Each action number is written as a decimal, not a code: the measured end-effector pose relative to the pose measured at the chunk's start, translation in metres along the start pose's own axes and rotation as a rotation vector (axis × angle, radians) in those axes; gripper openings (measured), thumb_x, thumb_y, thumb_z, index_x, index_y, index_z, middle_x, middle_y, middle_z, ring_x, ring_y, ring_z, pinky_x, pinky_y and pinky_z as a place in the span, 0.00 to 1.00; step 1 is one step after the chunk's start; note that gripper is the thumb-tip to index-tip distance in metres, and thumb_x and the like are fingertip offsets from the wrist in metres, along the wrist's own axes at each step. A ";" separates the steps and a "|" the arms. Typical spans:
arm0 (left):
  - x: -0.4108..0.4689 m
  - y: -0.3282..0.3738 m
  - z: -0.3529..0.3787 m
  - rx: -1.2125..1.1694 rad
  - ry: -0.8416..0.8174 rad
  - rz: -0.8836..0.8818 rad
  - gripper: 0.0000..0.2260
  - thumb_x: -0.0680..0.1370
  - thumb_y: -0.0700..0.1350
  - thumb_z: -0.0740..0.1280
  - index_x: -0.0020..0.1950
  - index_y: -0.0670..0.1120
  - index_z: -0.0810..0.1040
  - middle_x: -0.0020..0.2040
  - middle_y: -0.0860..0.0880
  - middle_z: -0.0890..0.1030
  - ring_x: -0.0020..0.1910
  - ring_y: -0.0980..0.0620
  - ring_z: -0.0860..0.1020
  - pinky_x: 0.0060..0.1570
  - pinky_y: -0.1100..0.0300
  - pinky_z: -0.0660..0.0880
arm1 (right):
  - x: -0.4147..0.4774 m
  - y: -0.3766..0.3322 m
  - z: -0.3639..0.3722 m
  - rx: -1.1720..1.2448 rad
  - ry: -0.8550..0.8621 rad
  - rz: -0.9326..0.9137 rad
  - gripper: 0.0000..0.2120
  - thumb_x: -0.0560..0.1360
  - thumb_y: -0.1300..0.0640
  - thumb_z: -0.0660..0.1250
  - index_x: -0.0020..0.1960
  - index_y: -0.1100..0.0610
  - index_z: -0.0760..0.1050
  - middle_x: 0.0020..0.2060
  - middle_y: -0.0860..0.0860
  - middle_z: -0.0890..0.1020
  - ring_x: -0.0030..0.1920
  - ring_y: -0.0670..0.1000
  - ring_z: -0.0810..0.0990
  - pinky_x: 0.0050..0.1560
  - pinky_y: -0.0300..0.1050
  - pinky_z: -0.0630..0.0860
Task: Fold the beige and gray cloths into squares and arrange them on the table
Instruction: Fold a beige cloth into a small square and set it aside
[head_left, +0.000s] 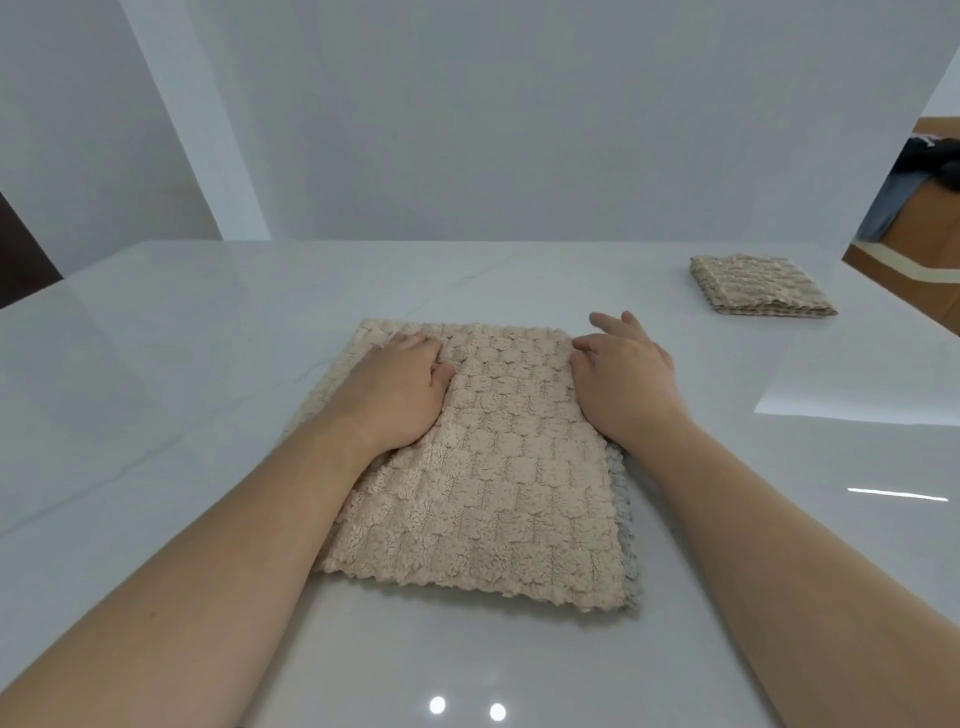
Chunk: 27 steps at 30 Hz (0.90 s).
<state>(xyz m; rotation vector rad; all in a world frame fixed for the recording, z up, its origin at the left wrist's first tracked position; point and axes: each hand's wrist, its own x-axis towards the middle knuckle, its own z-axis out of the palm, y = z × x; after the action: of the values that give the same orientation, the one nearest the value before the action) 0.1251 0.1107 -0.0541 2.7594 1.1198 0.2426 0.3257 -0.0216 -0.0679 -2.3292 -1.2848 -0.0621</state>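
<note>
Both my hands are down on the white worktop (208, 338), and I count two lots of cloth on it. The beige cloth (488, 467) lies flat right in front of me, at the middle of the worktop, longer from near to far than it is wide. A thin gray edge (627, 545) peeps out from under it along its right side, down to the near right corner (whether that is a second cloth beneath or the same cloth's other face, I cannot tell). My left hand (400, 395) rests palm down on the far left part of the beige cloth, fingers straight and close together, gripping nothing, with the forearm lying across the cloth's left side. My right hand (623, 379) is open too, its fingers spread and relaxed. The thumb touches the cloth's far right edge, the heel sits at that same edge, and the other fingers reach past it over bare worktop. The folded cloth (758, 286) sits well apart from both hands at the far right of the worktop, a neat squarish stack with several layers showing along its near side. Two small round lights (467, 707) are reflected in the glossy top close to me. Beyond the right end stands one brown box (930, 244) with dark clothing heaped on it.
</note>
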 end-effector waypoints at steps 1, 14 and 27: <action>0.000 -0.001 0.000 -0.002 -0.004 -0.003 0.24 0.86 0.54 0.52 0.80 0.43 0.63 0.81 0.44 0.62 0.80 0.46 0.57 0.79 0.47 0.55 | -0.001 0.000 0.000 -0.008 0.003 -0.015 0.18 0.85 0.53 0.54 0.64 0.53 0.80 0.73 0.49 0.73 0.81 0.53 0.55 0.77 0.54 0.53; 0.000 0.000 -0.001 0.013 0.002 0.002 0.23 0.86 0.53 0.52 0.78 0.42 0.65 0.79 0.44 0.65 0.79 0.47 0.60 0.79 0.47 0.56 | 0.006 0.005 0.010 0.154 0.074 -0.099 0.13 0.85 0.51 0.57 0.65 0.45 0.76 0.59 0.49 0.79 0.65 0.53 0.73 0.68 0.53 0.66; -0.003 0.001 -0.002 -0.058 0.059 -0.027 0.22 0.85 0.53 0.58 0.75 0.42 0.67 0.71 0.45 0.73 0.70 0.46 0.71 0.72 0.49 0.67 | 0.001 0.001 0.002 0.228 0.367 -0.346 0.12 0.77 0.64 0.66 0.56 0.55 0.85 0.51 0.49 0.84 0.54 0.55 0.82 0.57 0.57 0.77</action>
<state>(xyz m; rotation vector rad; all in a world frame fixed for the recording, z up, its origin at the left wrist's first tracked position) 0.1232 0.1074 -0.0523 2.7012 1.1448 0.3496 0.3269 -0.0201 -0.0701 -1.7831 -1.4020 -0.4130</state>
